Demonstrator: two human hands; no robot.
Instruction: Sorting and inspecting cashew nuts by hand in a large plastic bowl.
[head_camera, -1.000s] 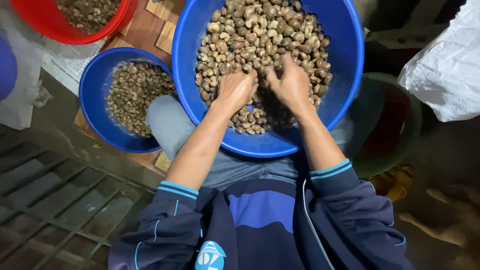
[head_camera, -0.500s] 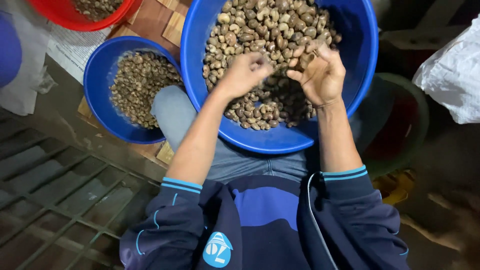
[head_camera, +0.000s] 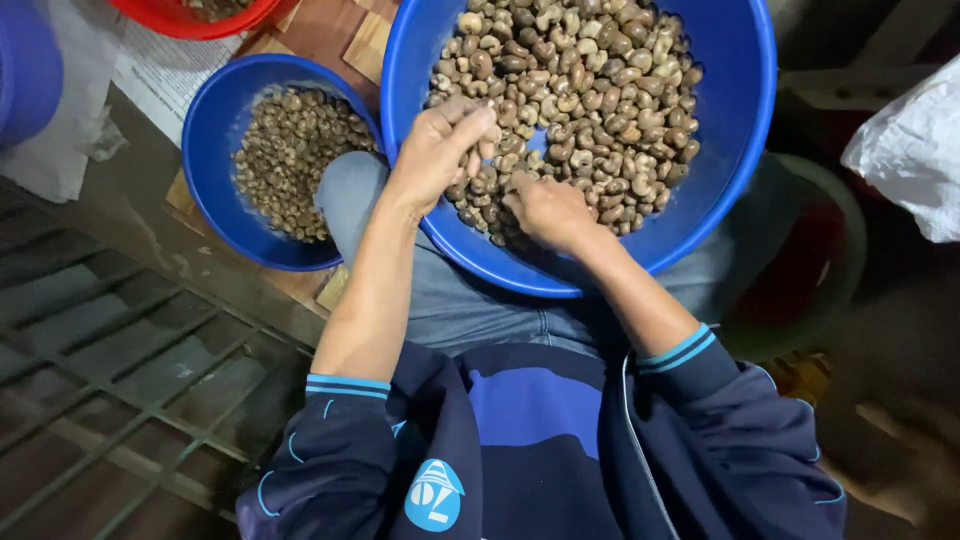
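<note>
Left hand (head_camera: 437, 150) grip pinched narrow on a few cashew nuts (head_camera: 575, 95); right hand (head_camera: 548, 212) buried, grip unclear. Nuts fill the big blue basin (head_camera: 745, 120) on the lap. Best pick lightly, over the basin.

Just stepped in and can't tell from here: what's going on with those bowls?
A seated person has both hands in a big blue basin of cashew nuts on their lap. The left hand pinches a few nuts; the right hand lies curled on the pile. A smaller blue bowl of nuts stands beside the left knee.
</note>
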